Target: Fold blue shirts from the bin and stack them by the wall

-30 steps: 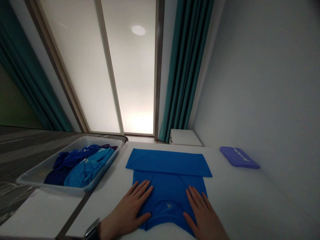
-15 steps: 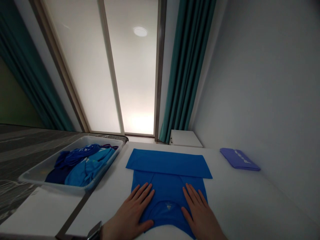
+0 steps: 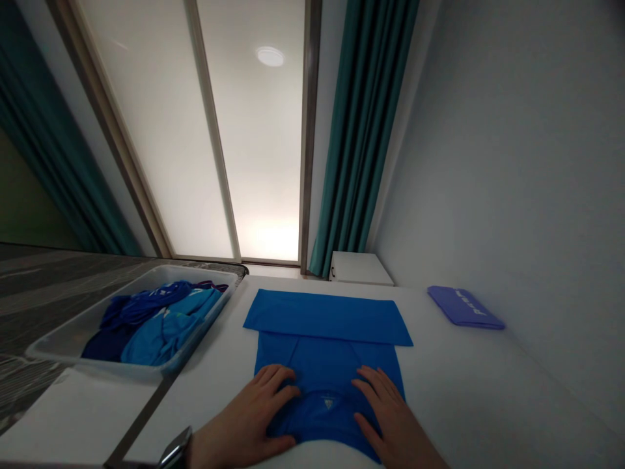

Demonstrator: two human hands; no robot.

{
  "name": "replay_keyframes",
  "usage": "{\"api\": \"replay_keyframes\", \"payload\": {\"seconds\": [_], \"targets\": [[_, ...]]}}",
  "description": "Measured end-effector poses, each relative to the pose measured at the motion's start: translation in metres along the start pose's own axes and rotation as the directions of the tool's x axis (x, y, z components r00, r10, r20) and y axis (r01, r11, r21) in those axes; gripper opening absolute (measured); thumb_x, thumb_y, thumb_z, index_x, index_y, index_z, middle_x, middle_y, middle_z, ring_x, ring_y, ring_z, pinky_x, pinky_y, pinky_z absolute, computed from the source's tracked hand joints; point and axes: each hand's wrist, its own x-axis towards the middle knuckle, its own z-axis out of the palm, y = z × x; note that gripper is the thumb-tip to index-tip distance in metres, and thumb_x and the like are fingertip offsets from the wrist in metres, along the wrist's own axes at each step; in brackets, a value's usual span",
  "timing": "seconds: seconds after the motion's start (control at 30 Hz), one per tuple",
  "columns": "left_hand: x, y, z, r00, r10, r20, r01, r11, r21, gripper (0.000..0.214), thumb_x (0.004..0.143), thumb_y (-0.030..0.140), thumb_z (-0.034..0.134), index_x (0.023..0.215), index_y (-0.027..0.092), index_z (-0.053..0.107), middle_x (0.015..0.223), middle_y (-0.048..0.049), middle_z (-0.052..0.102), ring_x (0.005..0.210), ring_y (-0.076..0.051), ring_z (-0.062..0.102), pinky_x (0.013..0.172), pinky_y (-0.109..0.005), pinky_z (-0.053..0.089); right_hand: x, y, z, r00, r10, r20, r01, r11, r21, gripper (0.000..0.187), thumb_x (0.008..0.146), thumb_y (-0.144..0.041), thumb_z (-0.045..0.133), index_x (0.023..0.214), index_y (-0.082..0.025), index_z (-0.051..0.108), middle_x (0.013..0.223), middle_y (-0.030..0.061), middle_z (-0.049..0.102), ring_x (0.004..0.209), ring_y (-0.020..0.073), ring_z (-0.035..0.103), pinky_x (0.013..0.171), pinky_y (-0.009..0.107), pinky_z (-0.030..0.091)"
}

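Note:
A blue T-shirt [image 3: 327,355] lies on the white table with its far part folded over toward me and its neckline at the near side. On its left edge rests my left hand [image 3: 266,407], fingers apart and bent, thumb near the collar. My right hand [image 3: 383,407] touches the right edge of the shirt, its fingers also spread and slightly curled. Neither hand grips the cloth visibly. A small pale logo shows inside the collar, between the hands.
To the left stands a clear plastic bin [image 3: 53,348] with crumpled blue clothes [image 3: 166,326] in it. A folded purple garment [image 3: 466,307] with white lettering lies at the right by the wall. Beyond the table is a low white cabinet [image 3: 361,267].
My fingers, flat and stretched out before, have bent and drawn back slightly toward me. The shirt keeps its folded shape. The view has shifted a little.

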Motion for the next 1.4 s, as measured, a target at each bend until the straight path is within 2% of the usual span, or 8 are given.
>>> {"api": "replay_keyframes", "payload": {"seconds": [0.1,0.23,0.37,0.5,0.73,0.97,1.23,1.4], "targets": [[0.001,0.007,-0.011,0.999,-0.004,0.049,0.005,1.000,-0.027,0.031,0.076,0.036,0.077,0.102,0.026,0.063,0.113,-0.0038,0.060,0.104,-0.026,0.055,0.093,-0.040,0.044,-0.004,-0.008,-0.005,0.999,-0.051,-0.014,0.052,0.997,0.053,0.023,0.090,-0.026,0.054,0.110,-0.023,0.063,0.125,0.0102,0.060,0.121,0.0268,0.053,0.103,0.046,0.045],[0.000,0.008,-0.009,0.994,0.051,0.092,-0.046,0.998,-0.054,0.027,0.074,0.036,0.080,0.093,0.026,0.062,0.104,0.0004,0.061,0.099,-0.022,0.055,0.092,-0.036,0.041,-0.005,-0.016,-0.006,0.994,-0.104,-0.018,0.105,0.992,0.065,0.013,0.084,-0.013,0.054,0.091,-0.022,0.060,0.103,0.0077,0.062,0.100,0.0227,0.059,0.089,0.039,0.050],[-0.003,0.007,-0.003,0.992,0.054,0.111,-0.046,0.996,-0.071,0.030,0.074,0.036,0.081,0.096,0.028,0.062,0.106,0.0019,0.062,0.102,-0.022,0.056,0.096,-0.036,0.038,-0.007,-0.014,-0.005,0.987,-0.159,-0.024,0.160,0.984,0.080,0.015,0.080,-0.012,0.056,0.090,-0.022,0.059,0.103,0.0073,0.062,0.101,0.0227,0.058,0.089,0.037,0.049],[-0.007,0.010,-0.007,0.992,0.075,0.102,-0.070,0.996,-0.057,0.009,0.085,0.025,0.069,0.092,0.028,0.063,0.103,0.0022,0.063,0.100,-0.019,0.058,0.095,-0.034,0.038,-0.011,-0.010,-0.006,0.983,-0.183,-0.025,0.185,0.979,0.087,0.016,0.078,-0.013,0.058,0.091,-0.022,0.059,0.103,0.0075,0.062,0.102,0.0234,0.058,0.090,0.037,0.049],[0.009,0.000,-0.021,0.996,0.083,-0.037,-0.085,0.994,-0.064,0.017,0.094,0.021,0.049,0.101,0.026,0.064,0.097,-0.0022,0.065,0.093,-0.018,0.058,0.092,-0.034,0.043,-0.002,0.002,-0.019,0.988,-0.069,-0.139,0.091,0.983,0.162,0.017,0.095,-0.023,0.043,0.095,-0.023,0.060,0.100,0.0076,0.063,0.098,0.0221,0.059,0.088,0.039,0.050],[0.058,-0.048,-0.015,0.986,-0.001,-0.169,0.012,0.998,0.065,0.048,0.099,0.031,0.044,0.146,0.026,0.041,0.147,-0.0075,0.048,0.132,-0.027,0.046,0.109,-0.046,0.039,0.054,0.029,-0.020,0.972,-0.034,-0.232,0.053,0.996,0.074,0.036,0.099,-0.027,0.035,0.124,-0.022,0.060,0.123,0.0114,0.063,0.118,0.0251,0.056,0.103,0.047,0.044],[0.139,-0.094,-0.002,0.987,-0.007,-0.161,0.038,0.981,0.191,0.050,0.102,0.038,0.035,0.150,0.022,0.033,0.156,-0.0093,0.036,0.144,-0.024,0.032,0.117,-0.047,0.025,0.148,0.037,-0.001,0.992,0.011,-0.127,-0.027,0.992,-0.122,0.051,0.100,-0.031,0.028,0.144,-0.013,0.044,0.149,0.0136,0.045,0.139,0.0253,0.039,0.115,0.048,0.031],[0.148,-0.117,-0.019,0.981,-0.062,-0.182,0.101,0.971,0.218,0.042,0.100,0.033,0.040,0.140,0.020,0.044,0.146,-0.0116,0.048,0.135,-0.026,0.043,0.112,-0.045,0.031,0.166,0.040,-0.011,0.990,0.014,-0.141,-0.036,0.988,-0.151,0.041,0.098,-0.025,0.035,0.133,-0.014,0.054,0.140,0.0145,0.054,0.130,0.0273,0.047,0.109,0.046,0.035]]}}
